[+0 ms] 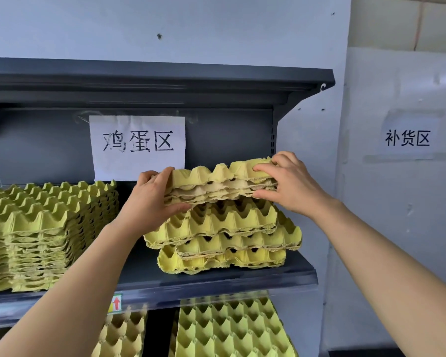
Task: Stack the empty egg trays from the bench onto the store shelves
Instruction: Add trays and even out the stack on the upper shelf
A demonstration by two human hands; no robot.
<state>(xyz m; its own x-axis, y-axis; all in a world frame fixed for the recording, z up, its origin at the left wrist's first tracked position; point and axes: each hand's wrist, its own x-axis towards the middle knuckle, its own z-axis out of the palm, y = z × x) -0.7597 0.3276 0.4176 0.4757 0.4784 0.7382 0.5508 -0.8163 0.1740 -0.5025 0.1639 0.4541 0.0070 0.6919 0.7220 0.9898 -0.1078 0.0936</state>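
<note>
On the middle shelf [216, 286], in the head view, both hands are at a small bundle [216, 181] of nested egg trays. At its left end the left grip [150, 202] holds it, thumb below and fingers curled over the top. At its right end the right grip [291, 186] pinches it the same way. The bundle hangs right over the right pile [224, 238], whose trays lie skewed on one another; whether it touches that pile I cannot tell. A taller, neater left pile [41, 228] stands apart on the same shelf, near a paper sign [137, 145]. Lower trays [229, 331] lie on the level beneath.

By my reading the job is well along: much is shelved, and this bundle only needs setting down and squaring. The tabletop is out of view, so what remains there cannot be told.
</note>
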